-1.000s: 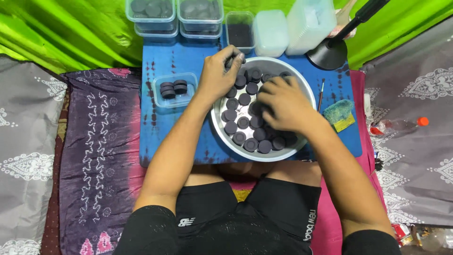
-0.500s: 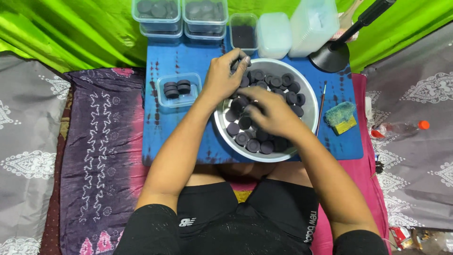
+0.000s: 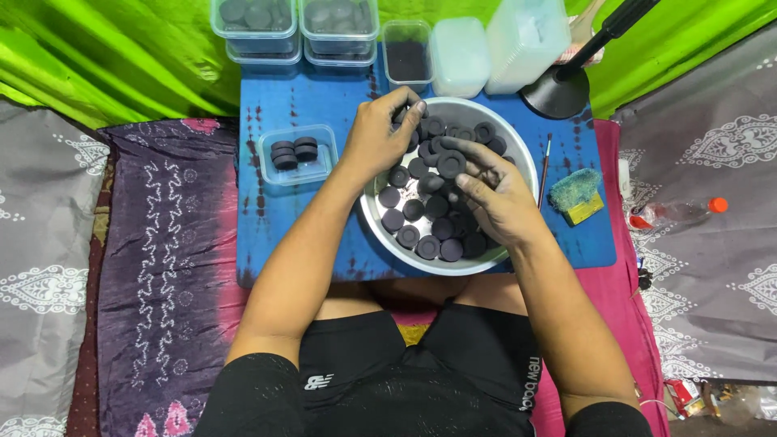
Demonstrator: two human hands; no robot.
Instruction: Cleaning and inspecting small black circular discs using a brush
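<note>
While the right hand (image 3: 494, 198) pinches a matte round disc (image 3: 451, 163), others fill the metal bowl (image 3: 518, 154).

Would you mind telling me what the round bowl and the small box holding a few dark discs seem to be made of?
The round bowl looks like metal, probably steel or aluminium: silver-grey, with a dull sheen on its thin rim. The small box seems to be clear plastic, since the blue board shows through its walls. The dark discs look matte black; their material is unclear.
</note>
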